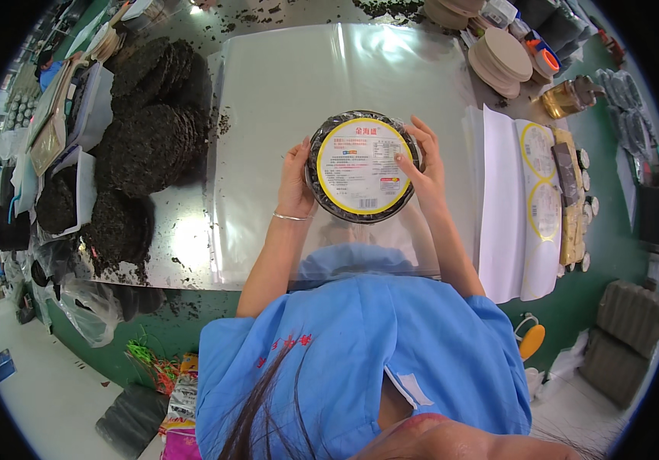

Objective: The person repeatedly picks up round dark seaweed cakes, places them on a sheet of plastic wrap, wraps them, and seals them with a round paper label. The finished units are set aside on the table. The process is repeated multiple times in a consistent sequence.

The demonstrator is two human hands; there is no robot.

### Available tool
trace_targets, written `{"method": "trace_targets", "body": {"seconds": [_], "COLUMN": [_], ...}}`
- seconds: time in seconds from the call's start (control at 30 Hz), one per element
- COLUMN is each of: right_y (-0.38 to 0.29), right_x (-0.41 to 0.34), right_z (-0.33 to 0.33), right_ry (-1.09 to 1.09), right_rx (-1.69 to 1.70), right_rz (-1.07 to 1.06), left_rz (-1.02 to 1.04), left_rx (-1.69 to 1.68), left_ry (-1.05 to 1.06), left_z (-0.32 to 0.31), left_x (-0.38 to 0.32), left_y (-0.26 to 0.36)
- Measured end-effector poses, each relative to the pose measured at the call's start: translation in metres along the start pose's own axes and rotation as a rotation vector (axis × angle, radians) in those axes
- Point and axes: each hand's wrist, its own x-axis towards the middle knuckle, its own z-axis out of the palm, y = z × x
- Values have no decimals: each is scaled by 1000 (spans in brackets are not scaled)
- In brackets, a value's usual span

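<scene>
Both hands hold a round, plastic-wrapped pack of dark dried seaweed above a stack of clear plastic film sheets. A round white label with a yellow rim covers most of its upper face and bears writing. My left hand grips the pack's left edge, thumb up along the rim; a silver bangle is on that wrist. My right hand holds the right edge, its thumb resting on the label and its fingers spread around the rim. The underside of the pack is hidden.
Stacks of dark seaweed discs and a white plastic bin lie left. At right are a strip of round labels, white backing paper, beige discs, an orange tape roll and a glass jar of amber liquid.
</scene>
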Motion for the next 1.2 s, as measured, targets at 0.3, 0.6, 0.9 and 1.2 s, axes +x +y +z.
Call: {"method": "trace_targets", "body": {"seconds": [0.3, 0.6, 0.9, 1.2], "right_y": [-20, -31, -9, 31], "right_x": [-9, 5, -82, -94], "right_z": [6, -207, -129, -126], "right_ry": [-56, 560, -839, -719], "right_rx": [118, 402, -1163, -1199], "right_rz": [-81, -290, -143, -706], "left_rz": [54, 921, 1026, 361], "left_rx": [193, 1277, 1861, 1470], "left_ry": [-16, -60, -751, -645], "left_z": [-40, -1, -2, 93], "left_x": [16, -31, -50, -111], "left_y": [-17, 7, -21, 49]}}
